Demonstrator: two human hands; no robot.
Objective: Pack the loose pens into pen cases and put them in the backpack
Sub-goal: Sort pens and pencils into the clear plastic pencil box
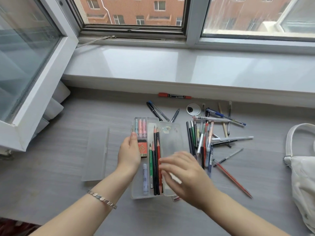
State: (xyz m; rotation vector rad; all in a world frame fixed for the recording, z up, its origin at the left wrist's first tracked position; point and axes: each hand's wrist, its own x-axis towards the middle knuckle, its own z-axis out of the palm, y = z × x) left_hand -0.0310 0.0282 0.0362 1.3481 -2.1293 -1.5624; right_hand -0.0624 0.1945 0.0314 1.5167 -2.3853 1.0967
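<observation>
A clear plastic pen case [150, 123] lies open on the grey desk, its lid [171, 138] folded out to the right. Inside are several pencils [156, 160], pastel tubes, an orange eraser box and a pale blue tube. My left hand [129, 154] holds the case's left edge, thumb along the rim. My right hand [184, 174] hovers blurred over the lid and pencils, fingers spread and holding nothing. A heap of loose pens [204, 138] lies right of the case. The white backpack [303, 167] sits at the right edge.
A second clear pen case [97, 154] lies closed to the left. More pens [158, 110] and a red marker [174, 95] lie near the window sill [170, 70]. A round cable grommet [193, 109] sits in the desk. An open window sash [34, 65] juts in at left.
</observation>
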